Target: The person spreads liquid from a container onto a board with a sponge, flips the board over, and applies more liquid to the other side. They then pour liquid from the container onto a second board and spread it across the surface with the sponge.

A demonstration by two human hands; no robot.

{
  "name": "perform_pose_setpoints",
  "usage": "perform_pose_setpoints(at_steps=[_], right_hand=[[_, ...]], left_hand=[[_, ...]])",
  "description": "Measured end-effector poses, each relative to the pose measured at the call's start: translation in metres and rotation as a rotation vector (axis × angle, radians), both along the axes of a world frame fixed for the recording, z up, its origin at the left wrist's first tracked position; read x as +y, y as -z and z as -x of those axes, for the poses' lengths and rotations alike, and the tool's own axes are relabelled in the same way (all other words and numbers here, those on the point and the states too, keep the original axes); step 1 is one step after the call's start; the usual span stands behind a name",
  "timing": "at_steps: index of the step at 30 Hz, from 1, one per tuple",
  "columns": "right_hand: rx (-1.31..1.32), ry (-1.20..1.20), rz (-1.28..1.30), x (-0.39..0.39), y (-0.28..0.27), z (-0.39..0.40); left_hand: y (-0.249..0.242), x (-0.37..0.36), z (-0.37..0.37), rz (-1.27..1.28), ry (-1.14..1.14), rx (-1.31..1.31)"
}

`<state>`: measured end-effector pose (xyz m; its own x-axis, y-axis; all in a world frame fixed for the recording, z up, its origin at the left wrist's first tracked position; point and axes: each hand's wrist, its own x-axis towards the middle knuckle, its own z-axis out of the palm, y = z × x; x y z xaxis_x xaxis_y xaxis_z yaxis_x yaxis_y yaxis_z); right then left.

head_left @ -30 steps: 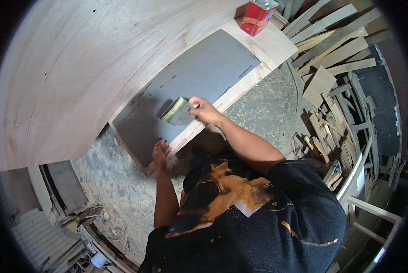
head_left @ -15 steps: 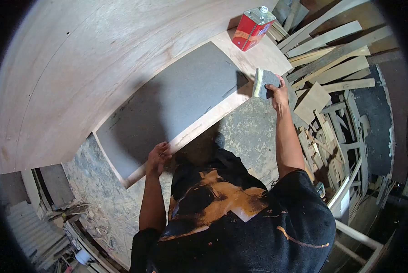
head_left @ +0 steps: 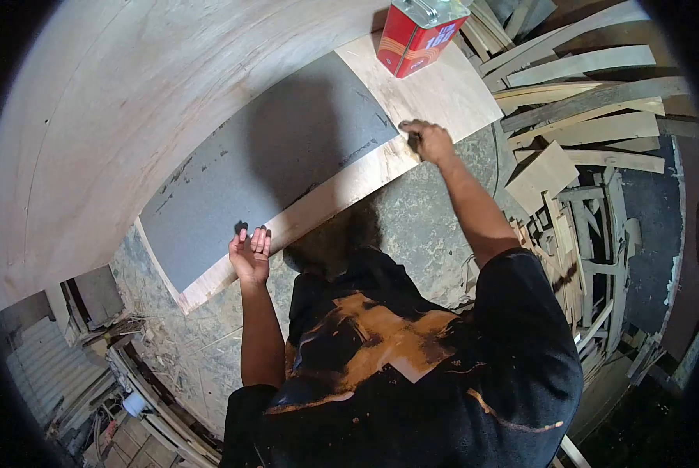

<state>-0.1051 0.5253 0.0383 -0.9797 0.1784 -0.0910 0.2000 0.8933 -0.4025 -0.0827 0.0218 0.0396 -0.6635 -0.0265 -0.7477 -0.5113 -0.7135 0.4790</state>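
Note:
A dark grey sheet [head_left: 287, 148] lies on a pale plywood board [head_left: 349, 181] that shows along its near edge and right end. My left hand [head_left: 252, 253] is palm up with its fingers apart over the board's near edge, holding nothing. At the sheet's right end, my right hand [head_left: 430, 140] is closed over the plywood, fingers bent down. What it grips is hidden beneath the hand and blurred. The red metal can [head_left: 419, 37] stands on the board's far right part, beyond my right hand.
A large upright plywood panel [head_left: 131, 101] rises along the far left side. Wood strips and offcuts [head_left: 599, 129] are piled on the right. More scrap lies at lower left, and sawdust and shavings cover part of the concrete floor [head_left: 427, 210].
My right hand has moved down and left onto the board, and the foam-like block it held no longer shows. My left hand has turned palm up and shifted left. The view has shifted slightly.

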Motion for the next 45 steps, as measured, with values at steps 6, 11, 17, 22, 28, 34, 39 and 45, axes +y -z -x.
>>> perform_pose_setpoints(at_steps=[6, 11, 17, 22, 28, 34, 39, 45], right_hand=[[0.08, -0.227, -0.135, -0.07, -0.002, -0.073], [0.011, -0.059, 0.019, -0.042, -0.029, -0.044], [-0.157, 0.252, -0.079, -0.052, -0.016, -0.023], [-0.173, 0.164, -0.03, -0.154, -0.036, -0.044], [-0.033, 0.129, 0.036, -0.278, -0.019, -0.067], [-0.055, 0.052, 0.072, -0.414, -0.027, -0.064], [-0.168, -0.097, 0.073, -0.495, -0.034, -0.062], [-0.133, -0.305, 0.01, -0.578, -0.007, -0.064]], left_hand=[[0.007, 0.0, 0.0, 0.129, 0.045, -0.025], [0.0, -0.002, 0.009, 0.221, -0.013, -0.011], [-0.001, -0.045, -0.02, 0.214, 0.034, 0.083], [-0.015, -0.07, -0.058, 0.257, 0.292, -0.003], [0.011, -0.146, -0.11, 0.245, 0.412, -0.087], [0.017, -0.25, -0.134, 0.352, 0.374, -0.132], [0.011, -0.332, -0.169, 0.405, 0.2, -0.186], [0.025, -0.376, -0.242, 0.402, 0.061, -0.265]])
